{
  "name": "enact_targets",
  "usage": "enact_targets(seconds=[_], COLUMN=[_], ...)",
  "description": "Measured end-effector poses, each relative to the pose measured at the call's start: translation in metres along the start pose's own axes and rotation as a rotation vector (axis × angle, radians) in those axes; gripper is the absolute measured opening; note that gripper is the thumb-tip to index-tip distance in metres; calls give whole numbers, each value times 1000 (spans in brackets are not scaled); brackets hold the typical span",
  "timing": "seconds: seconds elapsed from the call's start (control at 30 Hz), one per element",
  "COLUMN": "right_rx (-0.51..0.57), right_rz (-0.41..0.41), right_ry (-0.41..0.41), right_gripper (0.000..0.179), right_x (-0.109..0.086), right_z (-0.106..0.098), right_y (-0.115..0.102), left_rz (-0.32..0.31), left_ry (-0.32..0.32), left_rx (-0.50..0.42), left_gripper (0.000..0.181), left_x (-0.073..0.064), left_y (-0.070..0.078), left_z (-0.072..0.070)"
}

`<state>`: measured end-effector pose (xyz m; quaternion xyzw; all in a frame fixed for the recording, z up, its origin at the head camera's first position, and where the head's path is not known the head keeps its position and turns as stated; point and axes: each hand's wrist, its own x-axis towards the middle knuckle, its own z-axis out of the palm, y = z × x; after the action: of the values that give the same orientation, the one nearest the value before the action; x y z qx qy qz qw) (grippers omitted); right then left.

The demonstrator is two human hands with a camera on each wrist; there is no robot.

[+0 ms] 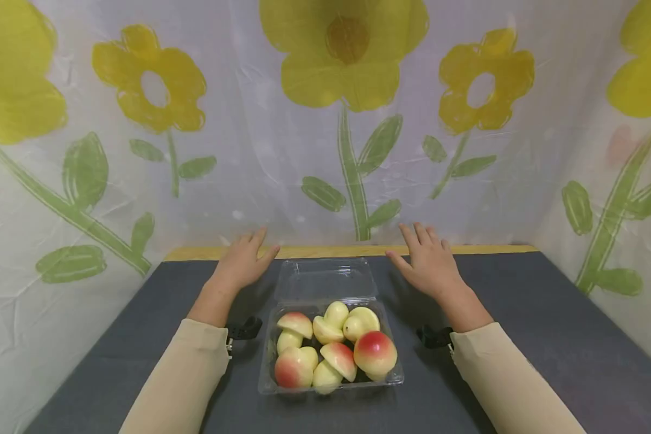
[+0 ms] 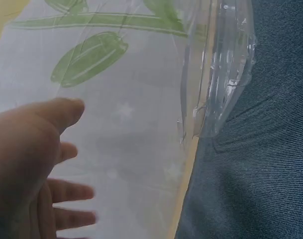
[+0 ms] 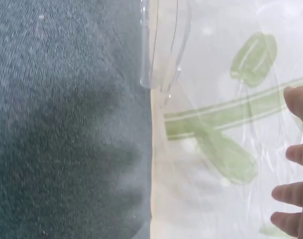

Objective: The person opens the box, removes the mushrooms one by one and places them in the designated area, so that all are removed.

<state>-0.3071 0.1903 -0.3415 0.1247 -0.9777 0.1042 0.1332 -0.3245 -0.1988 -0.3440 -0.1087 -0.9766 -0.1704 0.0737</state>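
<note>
Both hands are raised above the far part of the table and hold nothing. The left hand (image 1: 244,260) is to the left of a clear plastic box's raised lid (image 1: 327,280), fingers spread; the left wrist view shows its thumb and fingertips apart from the lid (image 2: 218,74). Over on the right, the right hand (image 1: 430,265) also has its fingers extended. Between the forearms sits the clear plastic box (image 1: 264,367), its lid tipped back. Inside lie several glossy pale-yellow and red pieces (image 1: 375,354), some mushroom-shaped; their exact kind cannot be told.
A dark grey cloth (image 1: 526,337) covers the table, with a strip of light wood (image 1: 488,249) along its far edge. Behind and at the sides hang whitish sheets (image 1: 239,138) printed with yellow flowers. Black wrist devices (image 1: 245,328) sit below both wrists.
</note>
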Motion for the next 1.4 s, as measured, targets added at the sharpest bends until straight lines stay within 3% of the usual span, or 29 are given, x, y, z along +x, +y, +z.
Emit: enact_targets(seconds=[0.2, 0.37, 0.57, 0.73, 0.87, 1.07, 1.4], right_rx=[41, 120, 258, 368, 455, 582, 626], right_rz=[-27, -51, -65, -129, -201, -217, -275], right_ry=[-8, -41, -141, -190, -212, -301, -444], right_gripper=[82, 84, 90, 85, 79, 75, 67], right_x=[1, -4, -12, -14, -13, -15, -20], right_z=[-3, -8, -20, -28, -29, -28, -29], right_y=[-6, -10, -15, -18, -20, -23, -36], left_rz=[101, 88, 104, 127, 104, 58, 59], left_ry=[-108, -269, -471, -562, -589, -591, -537], left_rx=[-171, -293, -360, -377, -378, -355, -292], left_gripper=[64, 57, 48, 40, 39, 39, 30], left_x=[1, -4, -10, -12, -12, -12, -13], left_y=[-4, -5, -3, -2, -2, 0, -3], left_z=[1, 2, 0, -1, -2, -3, -1])
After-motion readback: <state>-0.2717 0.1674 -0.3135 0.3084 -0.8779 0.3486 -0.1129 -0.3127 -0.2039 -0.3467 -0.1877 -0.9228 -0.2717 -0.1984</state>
